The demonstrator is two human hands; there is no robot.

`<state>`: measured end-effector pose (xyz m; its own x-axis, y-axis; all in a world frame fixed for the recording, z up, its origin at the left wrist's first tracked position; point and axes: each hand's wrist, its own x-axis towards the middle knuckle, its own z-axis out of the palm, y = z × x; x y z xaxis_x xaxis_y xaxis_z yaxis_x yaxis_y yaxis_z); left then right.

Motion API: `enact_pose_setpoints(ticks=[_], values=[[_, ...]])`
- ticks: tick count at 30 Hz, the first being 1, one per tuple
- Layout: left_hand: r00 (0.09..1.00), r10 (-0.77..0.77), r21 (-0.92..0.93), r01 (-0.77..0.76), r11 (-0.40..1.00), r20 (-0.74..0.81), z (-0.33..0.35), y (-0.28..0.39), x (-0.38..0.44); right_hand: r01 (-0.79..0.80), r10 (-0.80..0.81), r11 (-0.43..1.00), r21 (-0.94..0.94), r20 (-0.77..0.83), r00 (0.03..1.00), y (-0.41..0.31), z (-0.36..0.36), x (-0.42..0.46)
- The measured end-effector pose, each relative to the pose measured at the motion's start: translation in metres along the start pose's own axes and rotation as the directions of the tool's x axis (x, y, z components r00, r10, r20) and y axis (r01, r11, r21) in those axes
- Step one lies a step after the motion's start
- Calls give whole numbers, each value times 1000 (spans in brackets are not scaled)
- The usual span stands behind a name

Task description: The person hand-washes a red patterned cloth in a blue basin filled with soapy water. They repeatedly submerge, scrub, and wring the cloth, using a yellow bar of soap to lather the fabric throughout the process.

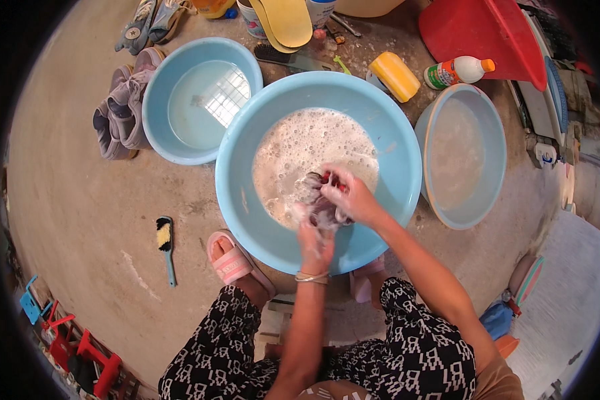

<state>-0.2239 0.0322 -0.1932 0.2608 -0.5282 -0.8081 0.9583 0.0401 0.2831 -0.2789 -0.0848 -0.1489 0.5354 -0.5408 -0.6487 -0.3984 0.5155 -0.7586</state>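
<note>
A large light-blue plastic basin (240,200) stands before me, with foamy, cloudy water (315,135) inside. Over its near part, both my hands grip a wet, dark, soapy cloth item (325,210) with a bit of red on it; motion blur hides what exactly it is. My left hand (316,240), with bangles at the wrist, holds the lower left side of it. Up and to the right, my right hand (347,195) has its fingers closed around the upper part, next to the red. Suds cover the fingers of both hands.
Smaller blue basins with water stand at the left (155,125) and right (500,150). A scrubbing brush (166,245) lies on the concrete floor. Beyond are a bottle (460,70), a yellow object (395,75), a red tub (480,35), yellow insoles (285,22) and several shoes (125,110).
</note>
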Motion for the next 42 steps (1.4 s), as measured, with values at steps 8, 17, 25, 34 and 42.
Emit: enact_pose_setpoints(ticks=[8, 17, 25, 34, 42], values=[[991, -134, -185, 134, 974, 12, 11, -4, -21, 455, -633, 420, -785, 106, 767, 9, 34, -20], [987, -17, 181, 46, 982, -160, 29, -10, -28, -25, -21, 973, -229, -197, 980, 32, 0, 24], [990, 41, 8, -42, 999, 136, 2, 0, -19, 557, -686, 366, -746, 188, 703, -3, 41, -39], [988, -73, 97, 86, 992, -133, 31, -4, -27, 23, -111, 919, -393, -202, 973, 13, 21, 14], [995, 15, -23, -13, 1000, 97, 25, 37, -17, -174, 165, 933, 315, 55, 985, -3, -45, -11]])
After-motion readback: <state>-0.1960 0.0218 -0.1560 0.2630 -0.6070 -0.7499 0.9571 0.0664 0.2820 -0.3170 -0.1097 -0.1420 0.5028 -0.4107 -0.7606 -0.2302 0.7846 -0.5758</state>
